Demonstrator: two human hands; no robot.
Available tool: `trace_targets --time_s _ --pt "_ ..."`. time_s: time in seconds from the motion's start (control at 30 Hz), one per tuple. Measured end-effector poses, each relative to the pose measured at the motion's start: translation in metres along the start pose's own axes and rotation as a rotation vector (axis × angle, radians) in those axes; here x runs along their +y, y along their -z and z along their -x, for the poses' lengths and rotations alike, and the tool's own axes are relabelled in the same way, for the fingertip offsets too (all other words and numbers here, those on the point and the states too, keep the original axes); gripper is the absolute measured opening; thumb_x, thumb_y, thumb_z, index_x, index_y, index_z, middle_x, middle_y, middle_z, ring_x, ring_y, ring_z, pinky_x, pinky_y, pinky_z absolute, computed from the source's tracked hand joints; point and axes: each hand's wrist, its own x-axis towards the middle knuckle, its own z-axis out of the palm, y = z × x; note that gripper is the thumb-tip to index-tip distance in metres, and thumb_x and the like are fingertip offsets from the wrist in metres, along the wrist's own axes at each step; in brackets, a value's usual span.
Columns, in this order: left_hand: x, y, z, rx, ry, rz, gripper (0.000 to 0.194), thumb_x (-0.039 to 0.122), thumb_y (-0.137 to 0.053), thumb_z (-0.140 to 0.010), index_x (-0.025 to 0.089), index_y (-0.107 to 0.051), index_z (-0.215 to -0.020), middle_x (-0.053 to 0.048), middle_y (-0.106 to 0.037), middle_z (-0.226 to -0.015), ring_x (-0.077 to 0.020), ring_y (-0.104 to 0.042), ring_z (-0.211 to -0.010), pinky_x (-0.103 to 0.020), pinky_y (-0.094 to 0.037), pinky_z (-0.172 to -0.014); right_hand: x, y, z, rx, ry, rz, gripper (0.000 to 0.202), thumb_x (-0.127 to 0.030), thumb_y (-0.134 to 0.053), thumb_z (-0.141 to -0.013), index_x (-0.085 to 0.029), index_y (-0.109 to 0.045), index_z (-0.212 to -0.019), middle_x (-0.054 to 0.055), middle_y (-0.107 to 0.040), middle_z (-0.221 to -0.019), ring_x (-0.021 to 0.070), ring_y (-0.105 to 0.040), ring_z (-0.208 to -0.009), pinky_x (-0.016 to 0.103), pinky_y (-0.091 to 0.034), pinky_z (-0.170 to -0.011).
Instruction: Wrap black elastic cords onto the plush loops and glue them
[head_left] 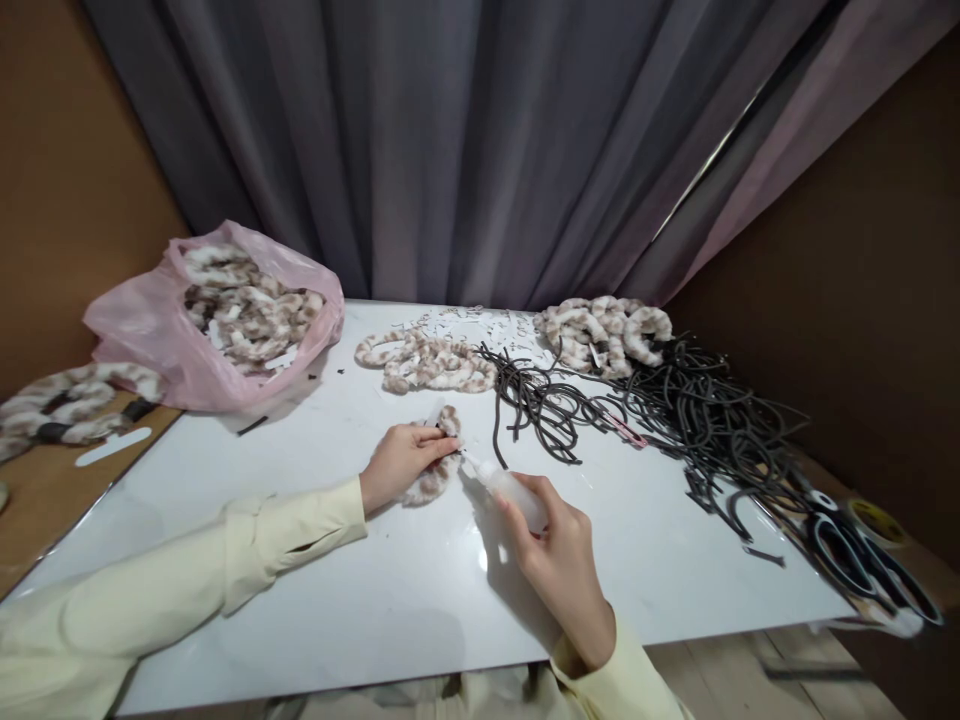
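My left hand (405, 462) is closed on a brown-and-white fluffy ring (427, 487), pinching it down near the middle of the white table (337, 600). Part of the ring is hidden under the fingers. Wrapped around a small translucent white squeeze bottle (517, 497) is my right hand (559, 550). The bottle is tilted, its thin nozzle pointing left at the ring beside my left fingertips. Whether the nozzle touches the ring I cannot tell.
A pink plastic bag (161, 340) full of fluffy rings stands at the left. More fluffy rings (442, 365) lie behind my hands, with another pile (600, 330) farther right. Black cords (705, 400) sprawl across the right side, near scissors (862, 565) and yellow tape (877, 522).
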Motion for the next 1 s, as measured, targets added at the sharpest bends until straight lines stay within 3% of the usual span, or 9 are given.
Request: trace_targets --time_s 0.27,0.4,0.5,0.63,0.73,0.83,0.9,1.0 --pt "0.002 0.0 0.001 0.003 0.01 0.016 0.04 0.051 -0.065 -0.064 0.012 -0.057 -0.055 0.004 -0.043 -0.046 -0.0067 -0.031 -0.044 -0.02 -0.022 -0.043 0.001 0.0 0.001 -0.006 0.0 -0.022 0.024 -0.035 -0.047 -0.086 -0.016 -0.058 -0.093 0.006 -0.068 -0.078 0.0154 -0.059 -0.056 0.023 -0.043 -0.052" --pt "0.005 -0.001 0.002 0.011 0.031 0.038 0.039 0.05 -0.066 -0.063 0.012 -0.061 -0.06 0.004 -0.046 -0.047 -0.0066 -0.032 -0.044 -0.02 -0.022 -0.042 0.002 0.0 -0.001 0.046 -0.097 -0.067 0.029 -0.04 -0.05 -0.083 -0.015 -0.059 -0.095 0.007 -0.068 -0.083 0.018 -0.061 -0.063 0.026 -0.045 -0.059" --pt "0.006 -0.001 0.002 0.026 0.034 0.031 0.038 0.049 -0.066 -0.063 0.011 -0.064 -0.062 0.004 -0.046 -0.047 -0.0066 -0.033 -0.043 -0.02 -0.023 -0.043 0.002 0.008 -0.006 0.138 -0.242 -0.238 0.033 -0.045 -0.056 -0.079 -0.016 -0.06 -0.096 0.008 -0.067 -0.088 0.0205 -0.061 -0.074 0.027 -0.046 -0.063" --pt "0.007 0.0 0.001 0.036 0.045 0.025 0.037 0.048 -0.067 -0.062 0.01 -0.065 -0.063 0.002 -0.052 -0.05 -0.0073 -0.038 -0.045 -0.02 -0.026 -0.044 0.009 0.04 -0.016 0.185 -0.36 -0.647 0.036 -0.045 -0.061 -0.076 -0.018 -0.059 -0.1 0.006 -0.063 -0.095 0.0193 -0.059 -0.084 0.027 -0.048 -0.069" --pt "0.009 0.001 0.001 0.024 0.087 0.061 0.035 0.045 -0.068 -0.062 0.01 -0.065 -0.064 0.0 -0.055 -0.052 -0.008 -0.041 -0.046 -0.02 -0.029 -0.044 0.024 0.071 -0.029 0.247 -0.287 -0.774 0.032 -0.042 -0.062 -0.077 -0.02 -0.058 -0.1 0.005 -0.061 -0.101 0.018 -0.056 -0.096 0.026 -0.046 -0.08" --pt "0.013 0.002 0.002 0.004 0.126 0.122 0.031 0.041 -0.069 -0.06 0.01 -0.065 -0.064 0.0 -0.055 -0.051 -0.0083 -0.042 -0.045 -0.021 -0.03 -0.043 0.05 0.092 -0.056 0.303 -0.186 -0.636 0.031 -0.042 -0.061 -0.078 -0.019 -0.056 -0.098 0.008 -0.06 -0.106 0.0205 -0.055 -0.101 0.032 -0.044 -0.086" --pt "0.014 0.002 0.002 -0.002 0.132 0.141 0.03 0.04 -0.07 -0.06 0.01 -0.065 -0.064 0.0 -0.055 -0.051 -0.0084 -0.043 -0.046 -0.02 -0.03 -0.043 0.074 0.097 -0.084 0.353 -0.152 -0.479 0.037 -0.045 -0.063 -0.074 -0.019 -0.053 -0.099 0.008 -0.062 -0.105 0.0214 -0.057 -0.097 0.035 -0.045 -0.084" --pt "0.014 0.001 0.002 0.003 0.129 0.147 0.031 0.04 -0.069 -0.061 0.01 -0.065 -0.064 0.0 -0.055 -0.051 -0.0087 -0.045 -0.047 -0.02 -0.032 -0.045 0.112 0.093 -0.132 0.312 -0.194 -0.392 0.042 -0.045 -0.07 -0.062 -0.017 -0.055 -0.09 0.01 -0.065 -0.096 0.0232 -0.06 -0.091 0.036 -0.047 -0.081"
